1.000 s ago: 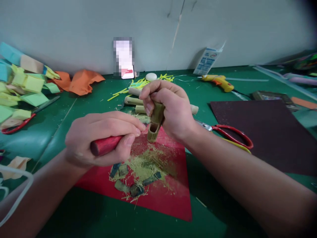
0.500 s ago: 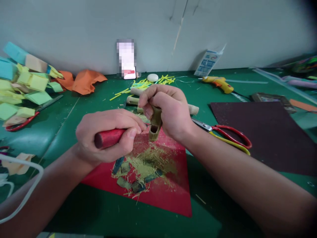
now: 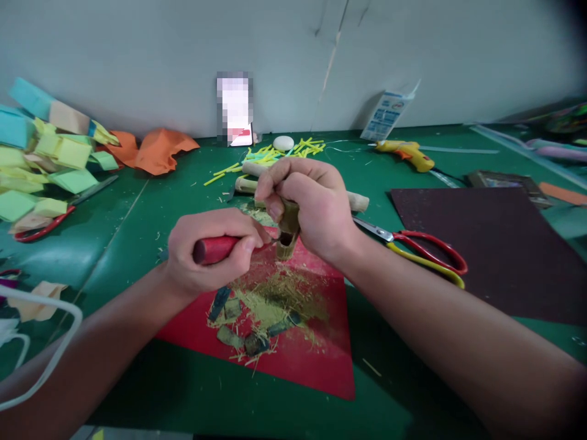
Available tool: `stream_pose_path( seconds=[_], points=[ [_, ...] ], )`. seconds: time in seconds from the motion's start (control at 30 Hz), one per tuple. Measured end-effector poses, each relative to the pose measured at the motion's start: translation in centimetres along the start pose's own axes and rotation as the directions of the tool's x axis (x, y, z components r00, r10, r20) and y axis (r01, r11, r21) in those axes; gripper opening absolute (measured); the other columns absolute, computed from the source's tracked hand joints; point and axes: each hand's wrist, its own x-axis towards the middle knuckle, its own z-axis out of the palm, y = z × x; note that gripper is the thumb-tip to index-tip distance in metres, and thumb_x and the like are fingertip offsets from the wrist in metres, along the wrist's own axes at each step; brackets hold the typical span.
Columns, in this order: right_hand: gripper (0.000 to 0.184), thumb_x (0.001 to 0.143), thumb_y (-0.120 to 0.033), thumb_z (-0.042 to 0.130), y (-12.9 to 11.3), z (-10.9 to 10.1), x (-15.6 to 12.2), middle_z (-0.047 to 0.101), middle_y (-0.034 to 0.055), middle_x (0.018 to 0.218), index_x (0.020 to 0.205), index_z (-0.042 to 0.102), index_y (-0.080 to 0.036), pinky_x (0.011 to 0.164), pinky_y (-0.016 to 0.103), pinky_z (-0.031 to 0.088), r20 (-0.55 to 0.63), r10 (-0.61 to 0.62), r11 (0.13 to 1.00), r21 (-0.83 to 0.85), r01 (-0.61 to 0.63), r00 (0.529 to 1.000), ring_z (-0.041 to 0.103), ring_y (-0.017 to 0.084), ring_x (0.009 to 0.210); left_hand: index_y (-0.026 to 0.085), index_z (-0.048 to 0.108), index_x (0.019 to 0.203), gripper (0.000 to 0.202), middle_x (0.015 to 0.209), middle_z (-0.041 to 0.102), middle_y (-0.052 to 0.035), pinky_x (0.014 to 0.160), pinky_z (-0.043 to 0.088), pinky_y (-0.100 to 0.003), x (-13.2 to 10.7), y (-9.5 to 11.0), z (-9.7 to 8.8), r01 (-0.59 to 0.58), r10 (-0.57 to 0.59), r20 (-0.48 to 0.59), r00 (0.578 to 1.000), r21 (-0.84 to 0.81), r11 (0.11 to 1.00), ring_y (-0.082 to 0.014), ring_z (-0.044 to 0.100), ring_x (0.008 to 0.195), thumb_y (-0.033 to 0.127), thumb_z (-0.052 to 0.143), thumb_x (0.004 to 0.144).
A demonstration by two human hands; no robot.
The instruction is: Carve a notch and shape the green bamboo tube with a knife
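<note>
My left hand (image 3: pixel 213 247) is wrapped round the red handle of a small hand tool (image 3: pixel 217 249), whose thin metal tip meets the notch of a bamboo piece; the tip's exact shape is too small to tell. The short greenish bamboo tube (image 3: pixel 286 247) stands roughly upright in my right hand (image 3: pixel 314 205), fingers closed round its upper part. A dark opening shows in its side. Under both hands lies a red sheet (image 3: pixel 316 366), strewn with sawdust (image 3: pixel 270 302), fine splinters and several dark green bamboo chips (image 3: pixel 255 344).
More bamboo pieces (image 3: pixel 358 201) lie behind my right hand. Red-and-yellow-handled scissors (image 3: pixel 426 250) rest by my right forearm, beside a dark brown sheet (image 3: pixel 477 250). Further back are a yellow glue gun (image 3: pixel 406 154), yellow strips (image 3: pixel 220 174) and a phone (image 3: pixel 235 110). Folded paper (image 3: pixel 59 146) piles up at left.
My left hand has moved right and turned slightly, bringing the red-handled tool closer to the bamboo tube. My right hand has held the tube almost still.
</note>
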Motion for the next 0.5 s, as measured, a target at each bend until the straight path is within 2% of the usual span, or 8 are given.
stream_pose_path(
  seconds=[0.1, 0.23, 0.3, 0.4, 0.43, 0.5],
  points=[
    [0.021, 0.077, -0.012, 0.045, 0.1, 0.0, 0.0, 0.045, -0.0041, 0.049, 0.064, 0.061, -0.017, 0.042, 0.021, 0.032, 0.004, -0.011, 1.0, 0.011, 0.011, 1.0, 0.039, 0.007, 0.044, 0.021, 0.071, 0.076, 0.013, 0.08, 0.074, -0.0003, 0.068, 0.059, -0.028, -0.1, -0.4, 0.2, 0.104, -0.106, -0.089, 0.99, -0.036, 0.994, -0.0151, 0.069, 0.071, 0.013, 0.062, 0.08],
    [0.02, 0.078, -0.013, 0.046, 0.1, 0.0, 0.0, 0.045, -0.004, 0.05, 0.065, 0.06, -0.017, 0.044, 0.021, 0.034, 0.002, -0.003, 1.0, 0.001, 0.003, 1.0, 0.04, 0.008, 0.045, 0.02, 0.071, 0.072, 0.014, 0.077, 0.075, -0.0008, 0.067, 0.059, -0.027, -0.1, -0.9, 0.6, 0.242, -0.265, -0.174, 0.949, -0.142, 0.96, -0.0151, 0.07, 0.07, 0.017, 0.063, 0.083],
    [0.02, 0.078, -0.012, 0.045, 0.0, -0.1, 0.0, 0.045, -0.0039, 0.05, 0.065, 0.06, -0.017, 0.045, 0.021, 0.035, 0.0, 0.001, 1.0, -0.006, -0.001, 1.0, 0.04, 0.008, 0.045, 0.019, 0.069, 0.071, 0.014, 0.074, 0.075, -0.0003, 0.054, 0.056, -0.023, 0.0, -1.2, 0.9, 0.293, -0.325, -0.2, 0.924, -0.172, 0.94, -0.0111, 0.065, 0.055, 0.019, 0.063, 0.084],
    [0.021, 0.077, -0.011, 0.045, 0.0, -0.1, -0.1, 0.046, -0.0035, 0.051, 0.065, 0.061, -0.017, 0.046, 0.022, 0.036, 0.004, -0.005, 1.0, -0.013, 0.005, 1.0, 0.041, 0.008, 0.046, 0.017, 0.066, 0.07, 0.019, 0.067, 0.073, 0.0017, 0.029, 0.034, -0.017, 0.0, -1.9, 1.4, 0.37, -0.429, -0.223, 0.875, -0.262, 0.891, -0.0037, 0.045, 0.032, 0.023, 0.06, 0.087],
    [0.022, 0.076, -0.01, 0.044, 0.0, -0.1, -0.1, 0.046, -0.0034, 0.051, 0.065, 0.061, -0.017, 0.046, 0.022, 0.036, 0.003, -0.01, 1.0, -0.012, 0.011, 1.0, 0.041, 0.008, 0.046, 0.017, 0.066, 0.07, 0.02, 0.065, 0.072, 0.0022, 0.027, 0.031, -0.017, 0.0, -2.1, 1.5, 0.386, -0.452, -0.219, 0.865, -0.285, 0.877, -0.003, 0.043, 0.03, 0.024, 0.059, 0.088],
    [0.022, 0.076, -0.01, 0.044, 0.1, -0.1, -0.1, 0.046, -0.0034, 0.051, 0.065, 0.062, -0.017, 0.046, 0.022, 0.035, -0.001, -0.018, 1.0, -0.005, 0.018, 1.0, 0.041, 0.008, 0.046, 0.018, 0.067, 0.07, 0.02, 0.067, 0.072, 0.0025, 0.033, 0.039, -0.017, 0.0, -2.1, 1.5, 0.357, -0.428, -0.238, 0.872, -0.289, 0.888, -0.0044, 0.051, 0.037, 0.024, 0.06, 0.087]
  ],
)
